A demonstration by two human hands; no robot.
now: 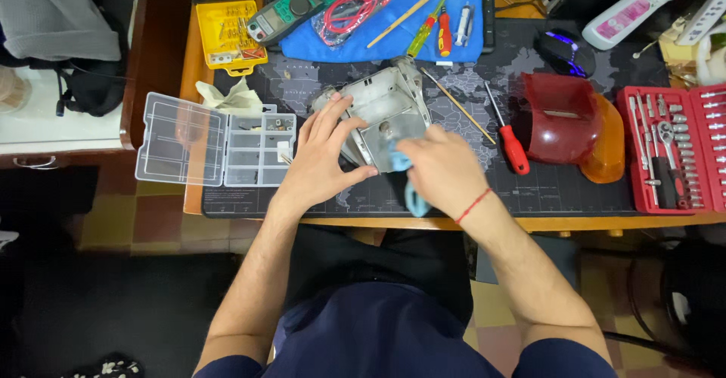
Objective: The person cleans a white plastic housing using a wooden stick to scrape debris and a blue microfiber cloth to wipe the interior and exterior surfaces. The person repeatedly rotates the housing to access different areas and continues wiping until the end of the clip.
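A wooden desk [190, 83] carries a large dark desk mat with a pale world map print [560, 189], and on this mat lies almost everything else. At the far edge is a blue cloth [469, 41] spread flat, with a green and grey clamp meter [291, 4], a bundle of red test leads in a clear bag [352, 9], a thin wooden brush [408, 11] and small screwdrivers on it. On the right side stands a dark red plastic lamp cover with an orange end [567, 125], and beside it a red tray of sockets and a ratchet [669, 147]. On the left is a clear plastic compartment box with its lid open [215, 140], and behind it a yellow case of small bits [227, 34].

In the middle of the mat, just before the person, is a grey-white plastic housing, open like a shallow box [382, 109]. The left hand [321, 159] lies flat on the left side of this housing, fingers spread and pressing on it. The right hand [442, 170] is closed around a small light blue rag [404, 178], which touches the inside near edge of the housing; a red thread is around its wrist. A red-handled screwdriver [510, 140] lies just right of the right hand, and a black computer mouse [563, 51] is further back
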